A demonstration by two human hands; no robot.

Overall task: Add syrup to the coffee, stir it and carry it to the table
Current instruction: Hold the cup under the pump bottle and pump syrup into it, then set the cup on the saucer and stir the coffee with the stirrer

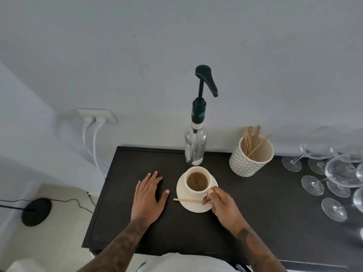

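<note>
Coffee cup [197, 181] sitting upright on its saucer [197, 205], full of light brown coffee, right up against the fingers [210, 193] of the right hand [223, 204]. Looking like the stir is done or nearly so, going by the milky, even colour. Only a guess, though.

Wooden stirrer [187, 200] lying flat across the near side of the saucer, pinched at one end between thumb and forefinger, the free end poking out past the saucer rim toward the other hand. Probably being parked there so it rides along with the cup instead of dripping on the surface [137, 222]. Remaining fingers curled loosely under, touching or nearly touching the cup's side; hard to tell which.

Left hand [149, 195] resting flat on the surface just beside the saucer, fingers spread and straight, gripping nothing. Seemingly just bracing, ready for steadying the saucer on the lift.

Syrup bottle [196, 148] with its dark pump [206, 79] standing just beyond the cup, spout pointing over toward the right side, close enough for pumping straight in. Bottle looking close to empty.

Further off past the right-hand fingers: patterned pot [249, 163] of spare stirrers, then a cluster of wine glasses [334, 173] well apart, some lying tipped.

Still needing the carry, so both hands on the saucer probably being the safest bet with a cup that full.
</note>
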